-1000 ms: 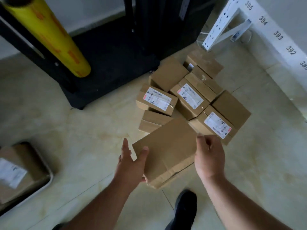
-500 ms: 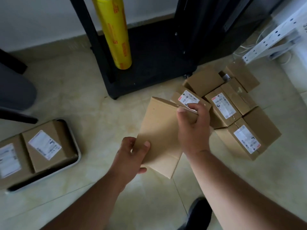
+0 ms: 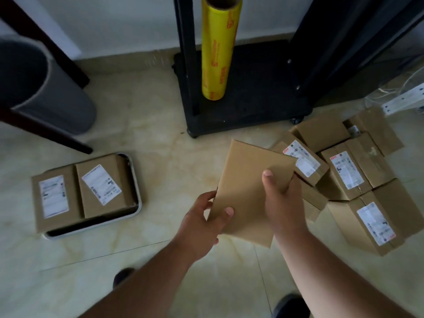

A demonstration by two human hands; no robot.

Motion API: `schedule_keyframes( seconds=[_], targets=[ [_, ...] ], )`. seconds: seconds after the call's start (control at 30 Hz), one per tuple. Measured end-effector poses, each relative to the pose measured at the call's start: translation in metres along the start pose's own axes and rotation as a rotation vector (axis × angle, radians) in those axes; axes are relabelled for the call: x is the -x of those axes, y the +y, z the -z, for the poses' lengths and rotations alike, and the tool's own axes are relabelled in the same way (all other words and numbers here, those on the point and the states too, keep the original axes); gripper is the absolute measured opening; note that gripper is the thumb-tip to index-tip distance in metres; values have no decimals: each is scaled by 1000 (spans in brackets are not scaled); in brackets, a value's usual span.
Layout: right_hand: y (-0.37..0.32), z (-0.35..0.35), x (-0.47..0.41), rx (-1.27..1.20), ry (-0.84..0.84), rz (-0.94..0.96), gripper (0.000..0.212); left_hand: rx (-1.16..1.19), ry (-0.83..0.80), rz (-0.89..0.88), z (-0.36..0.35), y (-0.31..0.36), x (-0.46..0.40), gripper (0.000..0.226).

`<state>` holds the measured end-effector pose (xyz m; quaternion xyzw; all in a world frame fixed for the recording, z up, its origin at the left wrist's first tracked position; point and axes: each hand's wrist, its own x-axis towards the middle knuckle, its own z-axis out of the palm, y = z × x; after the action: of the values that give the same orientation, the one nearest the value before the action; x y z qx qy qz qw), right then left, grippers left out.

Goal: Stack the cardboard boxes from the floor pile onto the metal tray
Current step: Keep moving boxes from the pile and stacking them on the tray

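Note:
A plain brown cardboard box (image 3: 244,180) is held up above the floor, its unlabelled face toward me. My left hand (image 3: 202,222) grips its lower left edge, thumb on top. My right hand (image 3: 283,200) clasps its right side, thumb across the face. The floor pile (image 3: 353,171) of several cardboard boxes, some with white labels, lies to the right. At the left, the metal tray (image 3: 135,180) holds two labelled boxes (image 3: 78,191) side by side; the left one overhangs the tray's edge.
A black wheeled stand (image 3: 247,106) with a yellow film roll (image 3: 218,49) stands behind the held box. A grey bin (image 3: 46,88) and dark table legs sit at the upper left. My shoes (image 3: 291,305) show at the bottom. A white bracket (image 3: 406,99) is at far right.
The box has come up off the pile and been carried left while my view swung left. The tray with its two boxes has come fully into view.

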<state>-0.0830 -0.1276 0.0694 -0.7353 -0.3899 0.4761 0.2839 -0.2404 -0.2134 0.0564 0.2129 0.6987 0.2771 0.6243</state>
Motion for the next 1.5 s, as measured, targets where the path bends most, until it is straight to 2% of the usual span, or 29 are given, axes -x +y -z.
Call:
schedule_keyframes(
  seconds=[0.13, 0.4, 0.53, 0.67, 0.8, 0.93, 1.1, 1.13, 1.2, 1.23, 1.37, 1.5],
  targets=[
    [5, -23, 21, 71, -107, -36, 65, 54, 69, 30, 19, -9, 3, 49],
    [10, -82, 61, 183, -246, -40, 44, 100, 172, 58, 85, -31, 12, 38],
    [2, -128, 82, 260, -349, 14, 38, 107, 222, 74, 132, -46, 20, 42],
    [-2, -178, 105, 337, -396, 41, 38, 108, 301, 110, 178, -64, 28, 58],
    [-4, -222, 130, 375, -459, 19, 40, 143, 386, 141, 221, -79, 39, 46],
    [-3, -264, 154, 394, -581, 26, 32, 184, 440, 160, 268, -102, 49, 47],
    [0, -321, 180, 432, -669, 1, 56, 112, 517, 171, 324, -132, 54, 55],
    [-1, -331, 185, 440, -681, -32, 52, 90, 527, 178, 335, -137, 54, 55],
    [-1, -351, 193, 463, -689, -75, 26, 29, 550, 184, 357, -147, 51, 62],
    [-1, -361, 196, 448, -686, -89, 22, 4, 563, 182, 367, -151, 49, 66],
    [4, -403, 212, 463, -713, -78, 37, 35, 580, 184, 407, -165, 37, 52],
    [22, -443, 226, 522, -740, 2, 53, 57, 598, 192, 444, -189, 23, 55]
  ],
)
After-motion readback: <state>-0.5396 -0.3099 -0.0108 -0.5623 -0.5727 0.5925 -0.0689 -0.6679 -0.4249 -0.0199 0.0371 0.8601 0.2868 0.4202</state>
